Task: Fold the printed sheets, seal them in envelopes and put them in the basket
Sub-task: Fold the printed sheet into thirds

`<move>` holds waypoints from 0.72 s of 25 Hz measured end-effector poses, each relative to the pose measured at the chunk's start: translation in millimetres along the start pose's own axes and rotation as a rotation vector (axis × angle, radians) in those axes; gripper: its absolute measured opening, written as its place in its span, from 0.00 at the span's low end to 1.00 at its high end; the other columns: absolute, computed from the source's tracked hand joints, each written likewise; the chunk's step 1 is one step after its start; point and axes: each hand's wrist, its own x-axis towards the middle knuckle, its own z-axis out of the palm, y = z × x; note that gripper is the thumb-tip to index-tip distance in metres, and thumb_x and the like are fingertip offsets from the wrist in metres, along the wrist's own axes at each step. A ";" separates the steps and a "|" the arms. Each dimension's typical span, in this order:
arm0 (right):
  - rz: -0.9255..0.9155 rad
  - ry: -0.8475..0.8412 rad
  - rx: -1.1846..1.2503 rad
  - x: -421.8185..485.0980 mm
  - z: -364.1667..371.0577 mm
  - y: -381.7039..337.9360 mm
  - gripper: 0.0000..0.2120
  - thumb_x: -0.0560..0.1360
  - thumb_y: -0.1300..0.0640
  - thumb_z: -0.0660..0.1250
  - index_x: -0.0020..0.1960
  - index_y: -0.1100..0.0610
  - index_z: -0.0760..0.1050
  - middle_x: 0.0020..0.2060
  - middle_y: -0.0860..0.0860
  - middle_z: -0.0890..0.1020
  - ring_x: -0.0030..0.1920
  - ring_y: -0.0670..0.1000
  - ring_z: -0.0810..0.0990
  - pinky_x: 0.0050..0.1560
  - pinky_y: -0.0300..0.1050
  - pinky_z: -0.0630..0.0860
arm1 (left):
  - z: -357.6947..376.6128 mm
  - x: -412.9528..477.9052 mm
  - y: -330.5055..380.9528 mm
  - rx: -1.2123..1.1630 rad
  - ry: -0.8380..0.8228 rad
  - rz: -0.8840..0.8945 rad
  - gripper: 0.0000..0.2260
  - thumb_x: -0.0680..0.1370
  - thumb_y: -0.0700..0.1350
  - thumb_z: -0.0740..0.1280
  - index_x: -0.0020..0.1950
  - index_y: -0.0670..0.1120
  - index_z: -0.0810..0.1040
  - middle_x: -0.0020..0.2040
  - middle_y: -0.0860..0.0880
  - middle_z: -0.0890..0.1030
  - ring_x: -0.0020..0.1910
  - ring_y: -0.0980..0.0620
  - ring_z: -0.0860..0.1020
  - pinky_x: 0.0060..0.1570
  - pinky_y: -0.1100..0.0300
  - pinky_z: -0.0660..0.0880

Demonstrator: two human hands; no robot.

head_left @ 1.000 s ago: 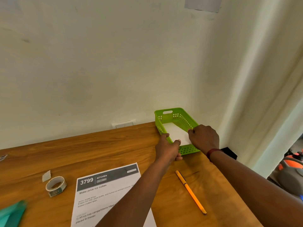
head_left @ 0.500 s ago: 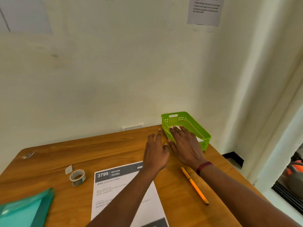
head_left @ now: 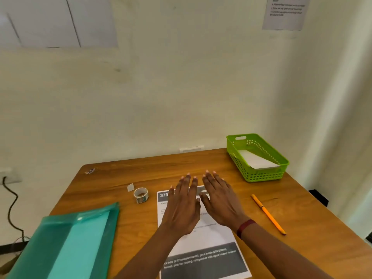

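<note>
A printed sheet (head_left: 203,238) with a dark header lies flat on the wooden table in front of me. My left hand (head_left: 184,206) and my right hand (head_left: 220,202) hover over its upper half, palms down, fingers spread, holding nothing. At the table's back right corner stands a green basket (head_left: 261,175) with a white envelope (head_left: 255,161) lying inside it. Both hands are well clear of the basket.
A roll of tape (head_left: 141,195) and a small white scrap (head_left: 130,187) lie left of the sheet. An orange pencil (head_left: 268,214) lies on the right. A teal plastic folder (head_left: 68,242) covers the near left corner. The wall is close behind the table.
Both hands let go of the white envelope in the basket and drew back toward me, now over the printed sheet. The camera has tilted down and pulled back.
</note>
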 end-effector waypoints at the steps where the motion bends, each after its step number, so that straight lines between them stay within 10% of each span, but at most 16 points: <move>1: -0.017 -0.015 0.012 -4.7 7.2 -7.1 0.34 0.78 0.39 0.40 0.77 0.57 0.59 0.77 0.54 0.61 0.77 0.56 0.58 0.73 0.53 0.60 | 1.0 -9.9 -9.7 0.001 -0.001 -0.020 0.29 0.81 0.55 0.48 0.80 0.50 0.42 0.79 0.48 0.39 0.79 0.47 0.42 0.77 0.45 0.45; 14: 0.091 -0.203 0.136 -31.7 53.4 -54.1 0.31 0.81 0.38 0.45 0.79 0.53 0.53 0.78 0.50 0.56 0.78 0.51 0.52 0.76 0.49 0.47 | 11.0 -62.6 -60.6 -0.062 0.013 -0.183 0.26 0.83 0.51 0.53 0.80 0.47 0.50 0.80 0.46 0.55 0.79 0.48 0.52 0.77 0.51 0.44; 18: 0.043 -0.214 0.092 -42.5 57.3 -65.8 0.50 0.67 0.31 0.20 0.79 0.55 0.48 0.79 0.52 0.51 0.79 0.53 0.48 0.75 0.51 0.40 | 17.1 -52.3 -54.9 -0.085 0.023 -0.162 0.25 0.83 0.49 0.55 0.79 0.45 0.54 0.78 0.45 0.59 0.78 0.48 0.55 0.78 0.50 0.48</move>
